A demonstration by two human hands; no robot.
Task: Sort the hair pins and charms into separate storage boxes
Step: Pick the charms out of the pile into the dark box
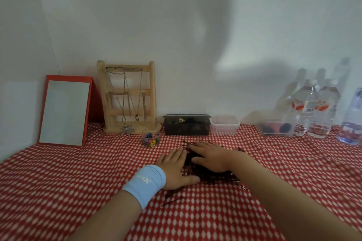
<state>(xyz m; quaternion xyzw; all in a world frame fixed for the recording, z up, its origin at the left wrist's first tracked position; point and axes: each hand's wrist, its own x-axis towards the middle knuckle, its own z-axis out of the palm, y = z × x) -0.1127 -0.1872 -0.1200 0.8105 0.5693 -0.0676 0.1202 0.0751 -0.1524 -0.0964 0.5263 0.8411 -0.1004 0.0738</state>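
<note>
A heap of dark hair pins [212, 177] lies on the red-and-white cloth at the middle. My left hand [175, 169], with a light blue wristband, lies flat against the heap's left side. My right hand [210, 155] rests palm down on top of the heap, fingers spread. A few stray pins [172, 198] lie just in front of my left wrist. Behind the heap stand a dark box [187, 126] with small charms inside and a clear plastic box [224, 125]. A small clear cup of coloured charms [150, 140] stands to the left of the dark box.
A red-framed mirror [64, 111] and a wooden necklace stand [128, 100] lean at the back left wall. At the back right are a clear container with dark and red items [276, 128] and several water bottles [317, 109].
</note>
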